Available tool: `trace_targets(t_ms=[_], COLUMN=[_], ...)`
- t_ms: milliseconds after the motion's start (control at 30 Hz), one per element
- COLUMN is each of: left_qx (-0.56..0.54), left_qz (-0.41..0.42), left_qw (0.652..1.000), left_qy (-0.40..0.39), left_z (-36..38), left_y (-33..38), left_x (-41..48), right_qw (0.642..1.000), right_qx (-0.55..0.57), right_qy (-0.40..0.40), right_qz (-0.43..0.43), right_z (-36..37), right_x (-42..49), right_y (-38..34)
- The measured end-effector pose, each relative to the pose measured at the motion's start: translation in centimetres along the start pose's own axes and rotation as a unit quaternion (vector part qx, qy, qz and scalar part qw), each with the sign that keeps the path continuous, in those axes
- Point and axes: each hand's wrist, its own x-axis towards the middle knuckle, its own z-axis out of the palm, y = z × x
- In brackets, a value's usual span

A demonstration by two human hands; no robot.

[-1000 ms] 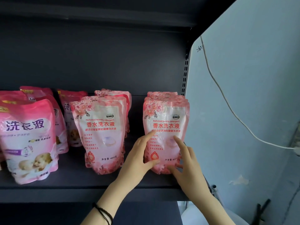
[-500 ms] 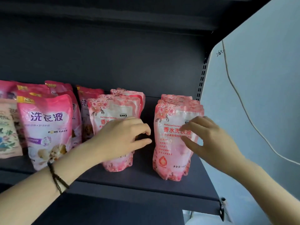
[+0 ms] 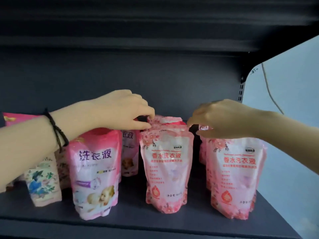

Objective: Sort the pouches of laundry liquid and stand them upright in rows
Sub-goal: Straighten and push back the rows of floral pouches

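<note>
Reaching past front pouches (image 3: pixel 166 169), left hand (image 3: pixel 124 109) pinches rear pouch (image 3: pixel 165 119); right hand (image 3: pixel 222 118) seemingly pinches right-row pouch (image 3: pixel 203 127).

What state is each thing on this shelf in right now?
left hand, pinches top of rear middle pouch
right hand, pinches top of rear right pouch
front middle pouch, upright
front right pouch, upright
baby-print pouch, upright
flower-print pouch, upright

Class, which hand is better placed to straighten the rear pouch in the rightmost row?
Right: the right hand pinches the top of that rear pouch; the left hand is over the middle row.
</note>
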Motion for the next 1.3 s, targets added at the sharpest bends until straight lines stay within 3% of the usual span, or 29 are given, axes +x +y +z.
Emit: trace_targets(t_ms=[133,267,400,533,767,933,1033,1100,1167,1233,1300], left_qx=[-0.024,-0.152,-0.342,-0.431,-0.458,-0.370,-0.344,-0.357,-0.420,-0.513,-0.616], left_qz=[0.019,0.007,0.009,0.011,0.003,-0.019,-0.026,-0.057,-0.117,-0.186,-0.227], left_qw=[0.999,0.985,0.935,0.894,0.874,0.922,0.934,0.931,0.899,0.830,0.731], left_qy=[-0.040,-0.082,-0.093,-0.121,-0.163,-0.113,-0.095,-0.046,0.032,0.119,0.185], left_z=[2.3,4.5,6.9,8.6,9.9,9.7,9.0,8.1,7.0,5.9,4.9], left_y=[-3.9,-6.1,-7.0,-6.9,-6.0,-6.4,-7.3,-8.5,-10.0,-11.1,-11.5], left_x=[1.5,4.1,6.5,8.2,9.0,9.1,9.0,8.9,8.7,8.1,7.3], right_qw=[0.999,0.994,0.987,0.972,0.941,0.925,0.923,0.889,0.804,0.726,0.685], right_qx=[-0.014,0.015,0.086,0.153,0.281,0.319,0.319,0.387,0.523,0.606,0.612], right_qy=[-0.042,-0.099,-0.121,-0.165,-0.157,-0.147,-0.108,-0.038,0.063,0.175,0.275], right_qz=[0.019,0.045,0.069,0.069,0.103,0.145,0.189,0.241,0.277,0.273,0.284], right_z=[-0.1,0.9,3.7,6.8,8.4,8.0,7.1,6.1,4.6,3.1,1.8], right_x=[4.5,7.4,9.8,11.2,11.8,11.5,11.9,12.1,12.6,13.5,14.9], right_y=[1.0,3.2,5.9,7.0,6.7,6.2,6.5,7.1,7.4,7.5,7.2])
